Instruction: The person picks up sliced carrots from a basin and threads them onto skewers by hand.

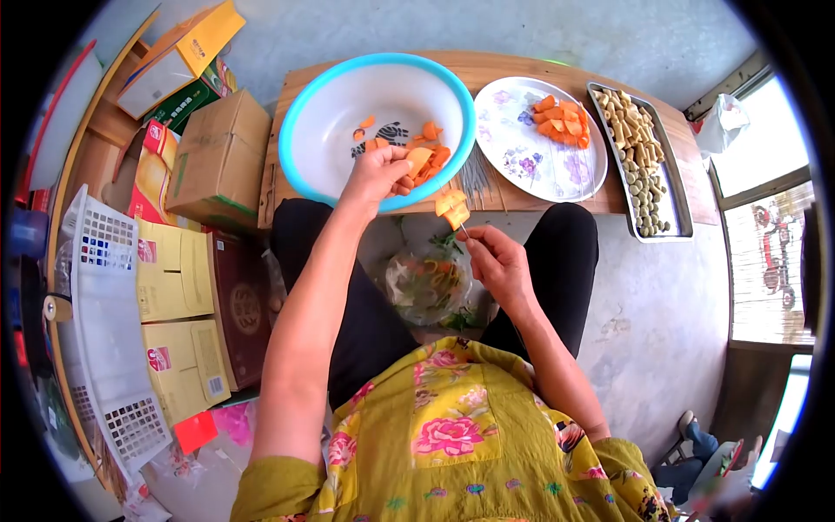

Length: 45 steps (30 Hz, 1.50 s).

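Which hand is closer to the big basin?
Left: the left hand is over the basin, at its near edge; the right hand is outside it, off to the right.

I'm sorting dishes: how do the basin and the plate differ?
The basin is deep with a blue rim; the plate is shallow with flower prints. The basin's orange slices lie loose, while the plate's orange pieces sit bunched. Both are pale and stand on the wooden table.

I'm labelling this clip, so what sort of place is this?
Probably a home or small shop's food-prep corner: a basin of orange-coloured slices and a food tray on a wooden table, boxes stacked nearby.
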Tool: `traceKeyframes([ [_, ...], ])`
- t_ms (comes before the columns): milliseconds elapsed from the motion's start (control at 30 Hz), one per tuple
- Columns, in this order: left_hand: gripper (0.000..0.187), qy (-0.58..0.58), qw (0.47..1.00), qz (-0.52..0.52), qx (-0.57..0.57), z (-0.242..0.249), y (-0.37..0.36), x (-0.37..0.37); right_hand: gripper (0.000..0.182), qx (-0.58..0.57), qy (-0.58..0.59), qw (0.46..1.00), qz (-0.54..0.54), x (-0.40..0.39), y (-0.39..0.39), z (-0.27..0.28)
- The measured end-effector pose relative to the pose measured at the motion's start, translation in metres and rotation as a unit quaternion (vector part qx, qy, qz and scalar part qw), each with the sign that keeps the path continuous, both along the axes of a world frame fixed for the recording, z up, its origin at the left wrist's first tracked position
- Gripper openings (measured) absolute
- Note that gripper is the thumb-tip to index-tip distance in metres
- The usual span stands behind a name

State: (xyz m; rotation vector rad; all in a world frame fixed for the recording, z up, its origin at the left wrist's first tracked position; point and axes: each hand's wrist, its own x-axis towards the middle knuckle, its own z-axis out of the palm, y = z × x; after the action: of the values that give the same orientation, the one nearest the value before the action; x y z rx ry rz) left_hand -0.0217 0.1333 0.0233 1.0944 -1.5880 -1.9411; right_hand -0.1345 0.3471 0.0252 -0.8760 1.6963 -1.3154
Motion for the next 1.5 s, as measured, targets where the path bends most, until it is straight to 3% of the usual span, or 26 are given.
traceKeyframes([
  [267,0.014,0.02,0.999,-0.014,-0.047,-0.013,0.003,0.006,0.018,0.034,0.053,0.998,0.024,0.004,-0.004,0.002],
  [1167,0.014,0.075,0.995,-0.036,-0.05,-0.017,0.009,0.0,0.017,0.028,0.048,0.998,0.008,0.002,-0.008,-0.01],
  [1467,0.014,0.07,0.989,-0.044,-0.119,-0.013,0.015,-0.001,0.017,0.038,0.113,0.993,0.002,0.002,-0.009,-0.017],
  [1500,0.013,0.037,0.983,-0.061,-0.172,-0.013,0.016,-0.001,0.017,0.038,0.113,0.993,0.002,0.003,-0.01,-0.015],
])
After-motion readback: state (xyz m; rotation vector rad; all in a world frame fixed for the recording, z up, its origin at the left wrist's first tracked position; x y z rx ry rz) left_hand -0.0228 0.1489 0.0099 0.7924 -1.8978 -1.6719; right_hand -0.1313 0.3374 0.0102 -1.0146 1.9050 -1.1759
